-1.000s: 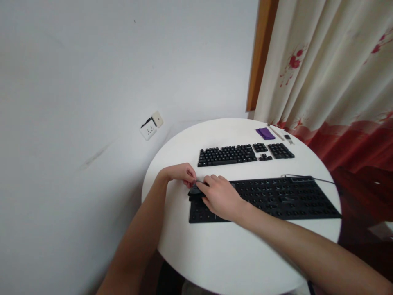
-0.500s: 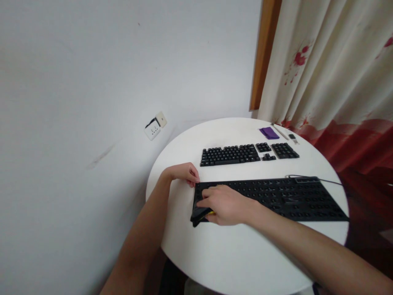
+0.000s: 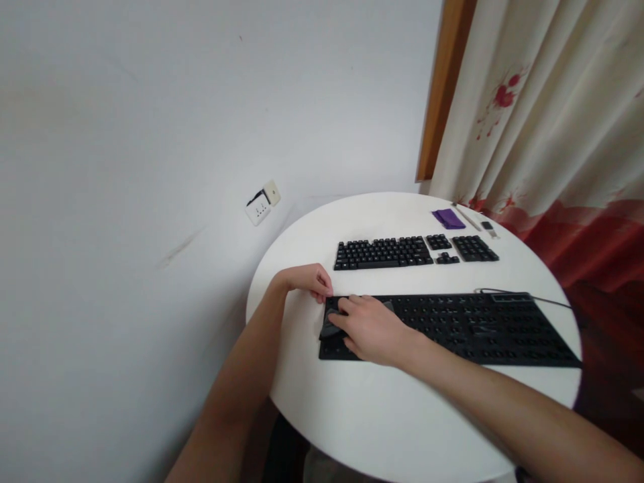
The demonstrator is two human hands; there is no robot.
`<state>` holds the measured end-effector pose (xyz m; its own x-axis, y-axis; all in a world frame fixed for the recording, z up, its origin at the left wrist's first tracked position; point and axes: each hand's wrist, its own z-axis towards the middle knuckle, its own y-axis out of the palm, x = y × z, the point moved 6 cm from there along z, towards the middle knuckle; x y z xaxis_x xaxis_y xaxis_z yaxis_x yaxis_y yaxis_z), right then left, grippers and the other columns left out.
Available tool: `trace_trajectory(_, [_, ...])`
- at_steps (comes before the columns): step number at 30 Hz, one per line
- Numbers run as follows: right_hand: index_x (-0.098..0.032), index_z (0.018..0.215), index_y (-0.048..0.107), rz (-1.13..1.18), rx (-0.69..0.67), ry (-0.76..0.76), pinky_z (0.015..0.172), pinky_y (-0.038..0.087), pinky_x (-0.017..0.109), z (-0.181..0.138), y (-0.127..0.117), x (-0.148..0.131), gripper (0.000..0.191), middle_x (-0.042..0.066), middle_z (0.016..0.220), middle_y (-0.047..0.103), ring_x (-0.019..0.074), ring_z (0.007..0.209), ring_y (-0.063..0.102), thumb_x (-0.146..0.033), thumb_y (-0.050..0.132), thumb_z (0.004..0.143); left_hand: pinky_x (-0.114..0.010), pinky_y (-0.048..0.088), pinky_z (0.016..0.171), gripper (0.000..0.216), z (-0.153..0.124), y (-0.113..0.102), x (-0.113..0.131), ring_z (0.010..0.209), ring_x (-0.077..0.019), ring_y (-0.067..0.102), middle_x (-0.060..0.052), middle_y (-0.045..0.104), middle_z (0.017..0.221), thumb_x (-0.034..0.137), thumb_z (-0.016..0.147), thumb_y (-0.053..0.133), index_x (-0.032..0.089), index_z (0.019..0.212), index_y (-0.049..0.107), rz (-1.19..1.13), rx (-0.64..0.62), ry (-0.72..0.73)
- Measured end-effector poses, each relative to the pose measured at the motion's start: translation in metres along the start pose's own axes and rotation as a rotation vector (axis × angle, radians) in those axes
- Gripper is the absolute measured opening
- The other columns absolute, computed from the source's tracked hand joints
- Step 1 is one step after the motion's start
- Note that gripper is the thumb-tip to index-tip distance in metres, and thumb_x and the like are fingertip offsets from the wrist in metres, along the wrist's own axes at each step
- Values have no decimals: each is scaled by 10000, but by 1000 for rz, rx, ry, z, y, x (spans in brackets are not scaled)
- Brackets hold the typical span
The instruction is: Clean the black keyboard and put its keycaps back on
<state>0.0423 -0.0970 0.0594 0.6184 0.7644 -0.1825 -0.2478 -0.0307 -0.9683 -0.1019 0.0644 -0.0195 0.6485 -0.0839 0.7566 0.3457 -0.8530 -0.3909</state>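
A black keyboard with its keycaps off point(image 3: 453, 329) lies near the front of the table. My left hand point(image 3: 314, 282) is at its far left corner, fingers curled together and pinching at the edge. Over the left end, my right hand point(image 3: 372, 329) presses down a dark cloth point(image 3: 332, 325), its fingers closed on it. Part of the cloth hides under the palm, and another bit shows beyond the fingers. Behind the keyboard, the removed black keycaps point(image 3: 385, 253) sit grouped in keyboard order.
The round white table point(image 3: 362, 409) stands against a wall with a socket point(image 3: 258, 209). At the back right are a folded purple cloth point(image 3: 449, 219), a thin white stick-like tool point(image 3: 467, 217) and a small dark-and-white item point(image 3: 488, 228). A cable point(image 3: 548, 301) runs off the keyboard's right.
My right hand and the dark cloth have moved away from me, from the keyboard's near left corner toward its far edge. The left hand stays at the corner. The view shifts slightly.
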Motion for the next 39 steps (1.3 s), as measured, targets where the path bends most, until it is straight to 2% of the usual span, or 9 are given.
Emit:
trace_trajectory(4, [-223, 1144, 674, 143, -90, -201, 802, 454, 330, -3, 2, -17, 284, 51, 1017, 644, 213, 934, 600, -280, 636, 869, -203, 513, 578, 275, 0, 0, 0, 617, -148, 694, -64, 741, 669, 416, 727, 822, 154, 801, 783, 2, -8, 0])
trace_trajectory(8, [-166, 1217, 623, 22, 44, -5, 841, 452, 381, 0, -5, -11, 333, 115, 1134, 624, 262, 1030, 578, -241, 600, 894, -211, 520, 606, 314, -1, 1, 1, 644, -154, 700, -69, 749, 696, 436, 717, 827, 150, 842, 790, -24, -7, 1])
trace_trajectory(10, [-152, 1194, 625, -31, 37, 56, 860, 449, 399, 2, -3, -7, 301, 135, 1150, 619, 275, 1053, 568, -214, 581, 903, -222, 528, 613, 341, 0, 1, -1, 638, -159, 700, -67, 750, 695, 442, 691, 842, 152, 864, 792, -37, -5, -5])
trace_trajectory(19, [-142, 1198, 625, -97, 24, 66, 851, 461, 413, 3, 4, -4, 301, 140, 1151, 618, 289, 1057, 564, -218, 565, 913, -215, 520, 585, 302, 1, 1, 1, 609, -153, 689, -58, 738, 658, 439, 707, 827, 161, 819, 795, 34, 0, -2])
trace_trajectory(26, [-188, 1097, 680, 27, -101, -250, 788, 461, 351, -8, 1, -25, 235, 72, 1032, 644, 231, 954, 600, -257, 610, 884, -205, 501, 569, 298, -1, 1, 5, 610, -149, 682, -70, 738, 664, 425, 706, 831, 155, 828, 795, 53, 6, -6])
trace_trajectory(32, [-132, 1178, 644, -43, 21, -15, 831, 463, 386, -2, -2, -6, 312, 126, 1116, 628, 269, 1015, 588, -235, 587, 889, -196, 506, 580, 280, 0, 1, 4, 618, -140, 686, -61, 744, 677, 419, 730, 813, 162, 840, 794, 57, -1, -4])
trace_trajectory(34, [-147, 1164, 654, -17, -5, -77, 827, 465, 381, -3, 0, -10, 303, 111, 1095, 634, 263, 1000, 592, -251, 596, 885, -199, 507, 576, 281, 0, 1, 3, 613, -143, 686, -66, 743, 675, 415, 729, 816, 157, 837, 794, 55, -4, 4])
trace_trajectory(37, [-204, 1164, 663, 100, -87, -268, 822, 464, 350, -8, 3, -24, 296, 58, 1018, 645, 225, 951, 605, -287, 619, 883, -197, 500, 562, 266, 1, 0, 2, 604, -146, 686, -69, 740, 665, 401, 731, 816, 154, 828, 795, 53, -6, 14])
trace_trajectory(39, [-207, 1185, 652, 137, -76, -259, 832, 461, 347, -7, 1, -25, 309, 59, 1022, 644, 220, 957, 606, -286, 618, 889, -193, 501, 562, 259, 2, 1, 2, 603, -143, 686, -64, 740, 662, 398, 736, 811, 156, 828, 797, 52, -11, 20])
